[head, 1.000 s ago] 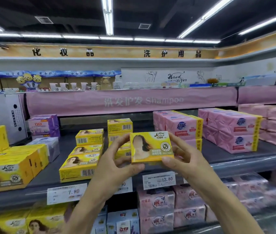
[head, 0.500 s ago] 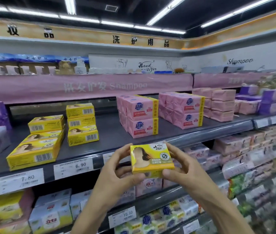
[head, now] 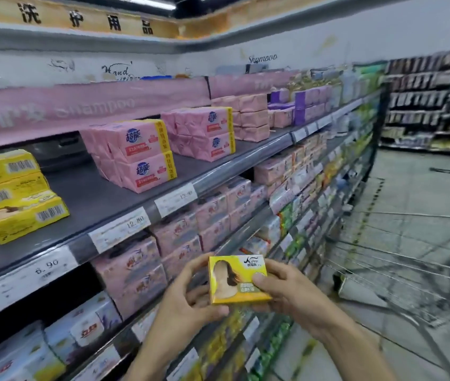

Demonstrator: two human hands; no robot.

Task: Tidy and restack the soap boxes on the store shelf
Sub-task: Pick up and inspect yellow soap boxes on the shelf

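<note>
Starting at the far left, there's the stack of yellow soap boxes (head: 17, 193) sitting on the grey shelf (head: 100, 193), three layers showing, barcodes facing out and the layers stepped rather than flush, so that pile looks like the home for what's in hand. Moving along, the pink soap packs (head: 141, 158) stand two high, neat enough, with price tags (head: 120, 229) along the shelf lip. Down in the foreground now, the left hand (head: 188, 295) curls round the left edge of a single yellow soap box (head: 239, 279), and the right hand (head: 292, 292) matches it on the other side, thumb pressed flat on the printed front, fingers out of sight behind. So both hands are on the one box, held face to the camera, out in front of the lower shelves and well apart from its yellow mates up on the left. Off to the right, a wire shopping trolley (head: 399, 273) stands in the aisle. My read: the step is getting this box back onto the yellow pile. To do it well, bring it up and left, turn it so the barcode end faces out like the others, lay it flat and square on the top layer, and nudge the stepped layers flush while there; one hand steadying the stack should stop the top boxes sliding, since these cartons look light and slick
</note>
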